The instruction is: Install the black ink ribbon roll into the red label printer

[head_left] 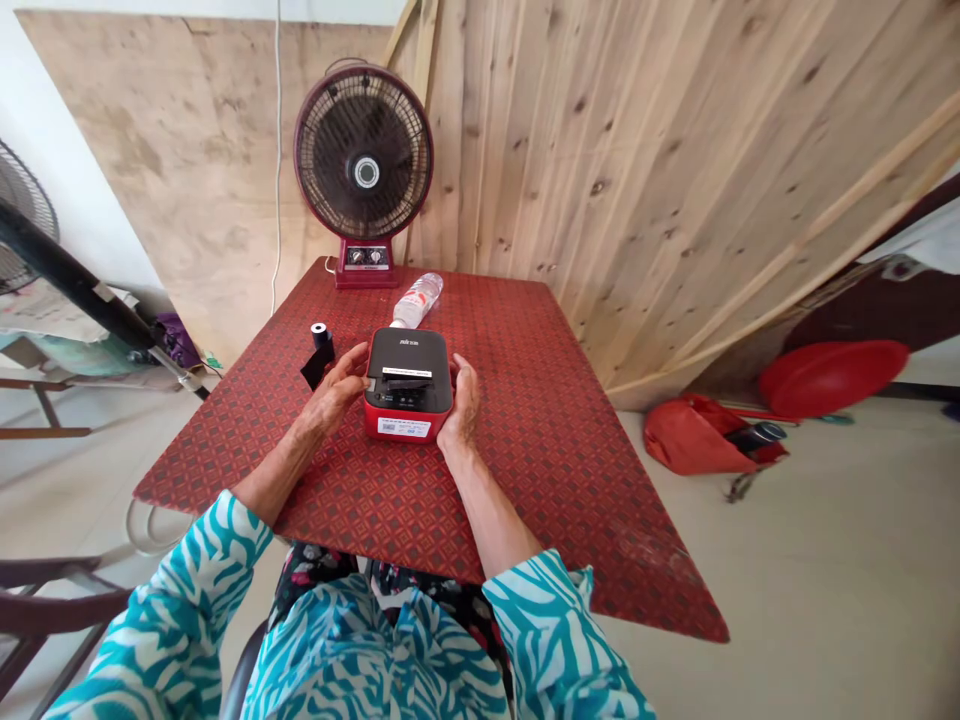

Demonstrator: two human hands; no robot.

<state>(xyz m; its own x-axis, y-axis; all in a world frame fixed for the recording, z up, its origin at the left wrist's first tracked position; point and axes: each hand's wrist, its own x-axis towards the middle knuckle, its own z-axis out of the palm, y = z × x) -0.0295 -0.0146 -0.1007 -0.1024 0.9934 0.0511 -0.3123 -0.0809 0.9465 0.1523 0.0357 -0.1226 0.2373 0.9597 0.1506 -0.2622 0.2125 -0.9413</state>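
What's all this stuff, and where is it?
Table: one, red, centre
Boxy device: one, black and red, on table
Roll: one, dark with white end, table's left
Flat piece: one, black, by roll
Bottle: one, clear, lying behind device
Fans: two, maroon on table, dark far left
Boards: several, pale, behind table
Bag: one, red, right floor
Basin-like object: one, red, beyond bag
Chair: one, brown, lower left
Left hand, right hand: one each, bare, at device's sides

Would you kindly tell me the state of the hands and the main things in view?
Black-and-red device: upright, looks closed
Left hand: open, touching the device's left side
Right hand: open, cupped against its right side
Paper roll: standing on end
Plastic bottle: lying on its side
Table fan: upright; running or not, unclear
Red bag: slumped
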